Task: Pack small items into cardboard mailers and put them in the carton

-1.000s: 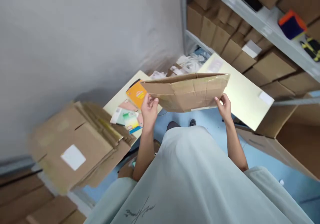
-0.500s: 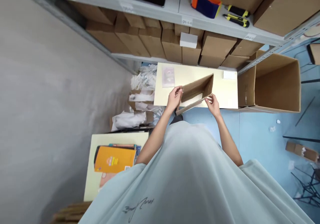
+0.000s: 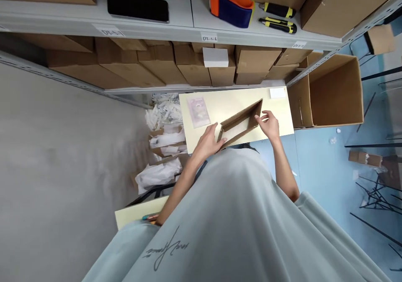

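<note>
A narrow cardboard box (image 3: 240,136), its walls folded up into a slanted frame, is between my hands over the cream table (image 3: 226,104). The pale tabletop shows through its middle. My left hand (image 3: 209,141) grips the left end, thumb at the near wall and fingers at the end wall. At the right end my right hand (image 3: 268,125) holds the wall's edge between thumb and fingers. Whether the box rests on the table, I cannot tell. A flat clear plastic packet (image 3: 199,112) lies left of it, and a small white box (image 3: 277,93) sits at the table's back right corner.
Above the table runs a metal shelf (image 3: 176,28) with a phone (image 3: 137,6), an orange and blue tape roll (image 3: 231,7) and cutters (image 3: 278,24). Cardboard boxes (image 3: 157,62) fill the level below. A large open carton (image 3: 336,91) stands right; white bags (image 3: 158,173) lie left.
My view has shifted nearer the shelf. The cardboard box has tilted further, and my left hand has moved down along its left end. My right hand has moved up at the right end.
</note>
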Available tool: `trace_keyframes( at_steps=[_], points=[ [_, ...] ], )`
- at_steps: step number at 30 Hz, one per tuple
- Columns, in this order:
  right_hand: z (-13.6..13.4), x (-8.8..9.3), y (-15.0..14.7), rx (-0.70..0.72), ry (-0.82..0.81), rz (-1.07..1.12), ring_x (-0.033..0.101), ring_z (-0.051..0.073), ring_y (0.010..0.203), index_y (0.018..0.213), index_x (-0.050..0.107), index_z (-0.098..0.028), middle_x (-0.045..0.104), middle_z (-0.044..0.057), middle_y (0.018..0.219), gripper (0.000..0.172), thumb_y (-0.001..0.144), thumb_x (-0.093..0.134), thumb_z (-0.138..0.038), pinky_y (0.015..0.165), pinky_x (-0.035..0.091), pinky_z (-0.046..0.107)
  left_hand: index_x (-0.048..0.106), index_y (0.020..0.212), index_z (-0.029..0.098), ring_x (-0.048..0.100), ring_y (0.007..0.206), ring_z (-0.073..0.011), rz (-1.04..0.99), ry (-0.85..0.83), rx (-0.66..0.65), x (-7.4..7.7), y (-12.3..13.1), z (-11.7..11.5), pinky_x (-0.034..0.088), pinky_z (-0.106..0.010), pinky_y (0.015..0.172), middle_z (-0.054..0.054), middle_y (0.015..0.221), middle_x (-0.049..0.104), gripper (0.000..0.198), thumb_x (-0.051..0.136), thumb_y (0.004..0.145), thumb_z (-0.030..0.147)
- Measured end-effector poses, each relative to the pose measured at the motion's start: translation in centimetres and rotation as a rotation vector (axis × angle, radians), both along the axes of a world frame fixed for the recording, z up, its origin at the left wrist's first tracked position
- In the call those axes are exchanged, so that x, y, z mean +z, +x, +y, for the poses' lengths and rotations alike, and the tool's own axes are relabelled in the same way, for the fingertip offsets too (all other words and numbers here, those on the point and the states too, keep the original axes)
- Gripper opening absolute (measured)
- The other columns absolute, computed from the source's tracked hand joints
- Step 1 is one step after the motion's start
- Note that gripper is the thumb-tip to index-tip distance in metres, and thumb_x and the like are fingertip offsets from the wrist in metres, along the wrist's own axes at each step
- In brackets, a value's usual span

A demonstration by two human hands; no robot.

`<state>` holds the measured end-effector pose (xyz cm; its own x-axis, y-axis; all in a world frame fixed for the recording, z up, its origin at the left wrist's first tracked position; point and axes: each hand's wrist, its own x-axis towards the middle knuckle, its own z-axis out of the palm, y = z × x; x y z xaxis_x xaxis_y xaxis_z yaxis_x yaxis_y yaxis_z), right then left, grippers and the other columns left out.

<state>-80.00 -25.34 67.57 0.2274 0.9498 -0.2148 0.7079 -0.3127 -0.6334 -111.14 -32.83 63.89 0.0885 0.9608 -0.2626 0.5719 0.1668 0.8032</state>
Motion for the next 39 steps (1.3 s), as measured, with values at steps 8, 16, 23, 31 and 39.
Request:
trace_keyframes(
  at_steps=[8, 16, 23, 31, 39],
  points=[
    [2.4, 2.9, 2.6, 0.150, 0.085, -0.139, 0.076, 0.027, 0.081, 0.113, 0.074, -0.023, 0.081, 0.007, 0.094, 0.025, 0.098, 0.058, -0.034, 0.085, 0.059, 0.040, 0.074, 0.109, 0.025, 0.078, 0.083, -0.0290, 0.341, -0.037, 0.151, 3.3, 1.5, 1.7, 0.056, -0.038, 0.083, -0.008, 0.108, 0.084, 0.018, 0.060, 0.108, 0.036],
    [6.4, 2.3, 6.4, 0.396, -0.090, -0.208, 0.079, 0.031, 0.087, 0.131, 0.070, -0.023, 0.084, 0.007, 0.100, 0.031, 0.101, 0.062, -0.030, 0.086, 0.059, 0.043, 0.075, 0.140, 0.017, 0.078, 0.092, -0.0323, 0.421, 0.068, 0.353, 2.3, 6.4, 7.6, 0.059, -0.045, 0.096, -0.017, 0.132, 0.080, 0.040, 0.056, 0.110, 0.034],
    [13.3, 0.8, 6.2, 0.462, 0.074, -0.232, 0.078, 0.034, 0.102, 0.154, 0.066, -0.020, 0.083, 0.016, 0.120, 0.055, 0.114, 0.055, -0.057, 0.090, 0.059, 0.044, 0.072, 0.151, 0.018, 0.078, 0.097, -0.0293, 0.387, 0.082, 0.432, 1.8, 7.4, 6.7, 0.063, -0.043, 0.100, -0.017, 0.135, 0.079, 0.046, 0.055, 0.111, 0.035],
    [17.6, -1.1, 3.8, 0.443, 0.025, 0.067, 0.079, 0.036, 0.093, 0.141, 0.073, -0.020, 0.076, 0.005, 0.077, 0.054, 0.117, 0.053, -0.064, 0.101, 0.058, 0.047, 0.070, 0.159, 0.026, 0.081, 0.104, -0.0277, 0.285, 0.060, 0.320, 3.2, 8.2, 6.2, 0.065, -0.042, 0.106, -0.012, 0.134, 0.076, 0.051, 0.064, 0.110, 0.042],
    [12.8, -0.8, 4.9, 0.502, -0.046, 0.087, 0.076, 0.034, 0.100, 0.114, 0.078, -0.027, 0.074, 0.008, 0.092, 0.067, 0.119, 0.031, -0.073, 0.102, 0.059, 0.047, 0.054, 0.162, 0.025, 0.072, 0.140, -0.0364, 0.121, 0.028, 0.238, 0.8, 8.7, 6.5, 0.059, -0.052, 0.124, -0.018, 0.150, 0.072, 0.084, 0.093, 0.094, 0.055]
  ],
)
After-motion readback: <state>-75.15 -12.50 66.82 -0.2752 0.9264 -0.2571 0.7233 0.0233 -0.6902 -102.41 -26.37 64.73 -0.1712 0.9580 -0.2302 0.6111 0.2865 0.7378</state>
